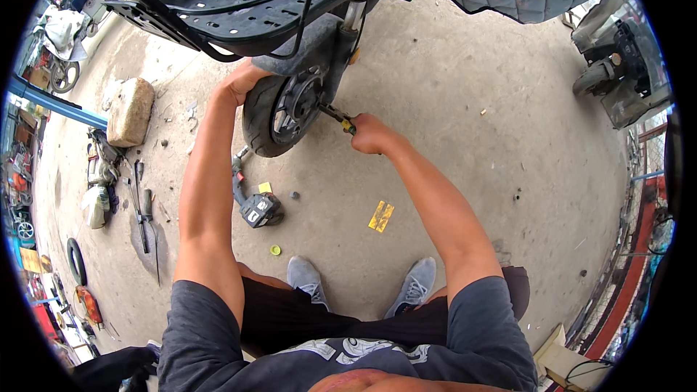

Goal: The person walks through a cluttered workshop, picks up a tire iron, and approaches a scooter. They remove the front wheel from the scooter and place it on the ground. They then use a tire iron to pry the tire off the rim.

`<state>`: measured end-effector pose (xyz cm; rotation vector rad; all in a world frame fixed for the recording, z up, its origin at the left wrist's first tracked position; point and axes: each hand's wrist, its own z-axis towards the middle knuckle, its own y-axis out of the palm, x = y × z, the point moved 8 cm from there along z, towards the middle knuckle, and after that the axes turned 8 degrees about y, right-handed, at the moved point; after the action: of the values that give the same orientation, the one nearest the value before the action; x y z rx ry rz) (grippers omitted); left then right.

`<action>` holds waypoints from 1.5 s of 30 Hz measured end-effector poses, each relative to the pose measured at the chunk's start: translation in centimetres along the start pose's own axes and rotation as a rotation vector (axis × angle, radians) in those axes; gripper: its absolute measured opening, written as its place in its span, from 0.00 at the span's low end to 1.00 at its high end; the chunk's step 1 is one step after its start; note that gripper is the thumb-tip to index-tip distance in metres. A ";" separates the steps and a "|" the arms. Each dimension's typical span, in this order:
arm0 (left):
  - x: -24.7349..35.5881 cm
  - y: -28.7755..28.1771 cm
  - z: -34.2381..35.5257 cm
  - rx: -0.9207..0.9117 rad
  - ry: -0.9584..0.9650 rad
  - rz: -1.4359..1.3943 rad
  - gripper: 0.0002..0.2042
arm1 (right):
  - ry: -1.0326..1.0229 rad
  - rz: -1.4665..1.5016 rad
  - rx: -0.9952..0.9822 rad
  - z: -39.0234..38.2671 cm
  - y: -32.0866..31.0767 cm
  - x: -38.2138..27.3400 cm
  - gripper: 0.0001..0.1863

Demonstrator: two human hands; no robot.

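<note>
Right hand (372, 134) clasping yellow-black tool (346, 124) at wheel (299, 96); left hand (245, 80) at tyre (258, 120), grip unclear; shirt (352, 350) white-lettered.

1. The camera is facing down and forward from above and behind the left hand (245, 80) and right hand (370, 135).
2. It is sitting near, taking in floor (465, 101) all around them.

The wheel (259, 125) is contacted by the left hand (245, 80). A yellow-handled tool (344, 121) is gripped by the right hand (370, 134), tip near the hub (300, 101). A power tool (260, 209) is positioned on the floor (465, 116).
</note>
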<state>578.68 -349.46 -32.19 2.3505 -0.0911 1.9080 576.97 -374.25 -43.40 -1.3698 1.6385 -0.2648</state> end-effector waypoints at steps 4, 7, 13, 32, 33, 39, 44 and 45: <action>0.1 0.0 0.6 -0.002 0.040 0.048 0.27 | -0.099 -0.054 0.244 0.1 0.7 0.8 0.20; 0.1 -0.5 0.6 0.055 0.030 0.099 0.27 | 0.096 0.260 -0.172 0.4 1.1 1.6 0.23; -0.9 -1.3 1.2 0.003 -0.060 0.070 0.26 | 0.033 0.288 -0.262 -1.2 0.3 4.2 0.26; -2.0 -1.2 1.2 -0.054 -0.087 0.098 0.27 | 0.104 0.252 -0.315 -2.6 -0.2 4.8 0.28; -2.4 -1.6 1.0 -0.056 -0.096 0.089 0.28 | 0.113 0.210 -0.298 -2.7 -0.4 4.6 0.28; -2.0 -1.1 0.9 -0.207 0.079 -0.007 0.46 | 0.229 0.173 -0.259 -1.2 0.7 6.6 0.31; -1.5 -1.0 0.7 -0.156 0.131 -0.006 0.42 | 0.139 0.165 -0.269 -1.7 0.5 6.3 0.23; -1.4 -1.0 0.5 -0.140 0.125 -0.023 0.40 | 0.138 0.137 -0.273 -2.0 0.4 6.3 0.29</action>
<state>579.05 -348.53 -33.68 2.1290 -0.1797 1.9638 575.70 -380.31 -45.84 -1.4580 1.9294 -0.0567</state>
